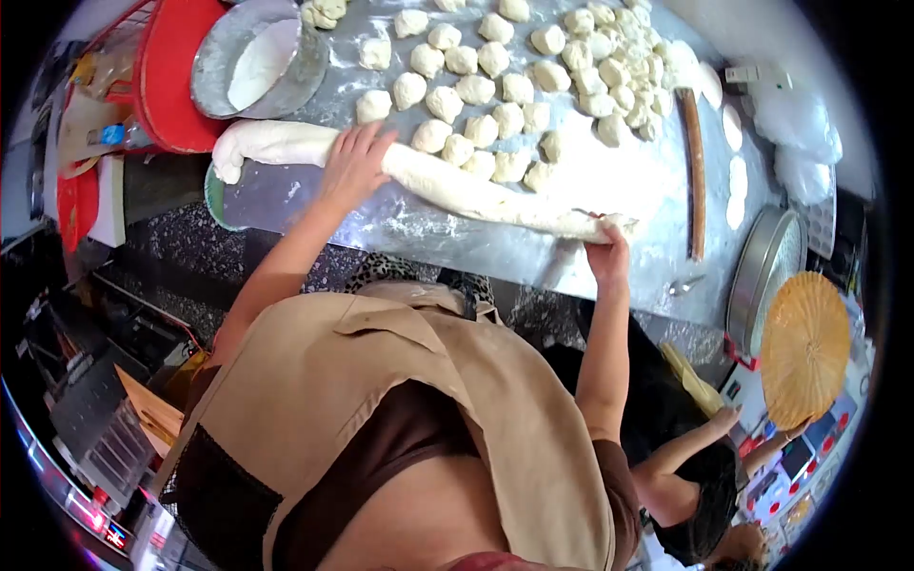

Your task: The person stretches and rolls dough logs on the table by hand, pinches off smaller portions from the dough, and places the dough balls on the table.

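A long, thick rope of floured dough (457, 187) lies across the near side of the metal table, its left end bent downward. My left hand (358, 164) rests across it left of the middle, fingers stretched over the top. At the rope's right end, my right hand (609, 243) is closed on the tip, thumb and fingers pinching it. Just behind the rope sit many cut dough pieces (444, 103), the nearest ones almost touching it. More pieces are heaped (614, 71) toward the back right.
A metal bowl of flour (262, 67) stands back left beside a red container (176, 81). On the right lie a wooden rolling pin (697, 176), flat dough rounds (737, 176), a spoon-like utensil (685, 285) and a round metal pan (762, 276). Another person (695, 476) holds a round woven disc (807, 350).
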`<state>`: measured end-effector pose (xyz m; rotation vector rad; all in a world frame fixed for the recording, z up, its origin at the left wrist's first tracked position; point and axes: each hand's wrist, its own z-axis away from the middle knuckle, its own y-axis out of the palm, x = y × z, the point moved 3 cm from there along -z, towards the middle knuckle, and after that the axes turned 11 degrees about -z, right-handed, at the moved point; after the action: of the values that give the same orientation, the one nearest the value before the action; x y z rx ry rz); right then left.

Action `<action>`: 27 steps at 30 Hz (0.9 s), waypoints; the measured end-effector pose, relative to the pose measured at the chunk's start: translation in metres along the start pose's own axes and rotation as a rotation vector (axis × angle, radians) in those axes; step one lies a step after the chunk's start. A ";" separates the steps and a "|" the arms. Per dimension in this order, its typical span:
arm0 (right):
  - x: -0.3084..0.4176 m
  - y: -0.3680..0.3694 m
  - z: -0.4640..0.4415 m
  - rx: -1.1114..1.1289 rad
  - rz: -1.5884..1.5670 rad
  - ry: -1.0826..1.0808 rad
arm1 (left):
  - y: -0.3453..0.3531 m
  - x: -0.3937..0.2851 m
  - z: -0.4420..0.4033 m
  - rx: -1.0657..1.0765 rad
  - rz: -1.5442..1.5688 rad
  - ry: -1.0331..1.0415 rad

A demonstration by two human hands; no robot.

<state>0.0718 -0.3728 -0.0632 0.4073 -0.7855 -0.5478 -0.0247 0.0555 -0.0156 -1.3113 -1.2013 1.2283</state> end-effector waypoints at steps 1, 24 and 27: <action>0.007 0.001 0.000 -0.069 0.261 0.021 | -0.007 -0.002 0.022 0.009 0.002 -0.053; -0.118 0.224 0.080 0.556 1.518 -0.284 | -0.026 0.044 0.328 -0.008 0.533 -1.139; -0.125 0.206 0.096 0.478 1.557 -0.197 | -0.015 0.088 0.301 -0.130 0.301 -0.895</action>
<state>-0.0099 -0.1488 0.0399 0.0760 -1.1657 1.0845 -0.3249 0.1480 -0.0235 -1.0636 -1.7503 2.1082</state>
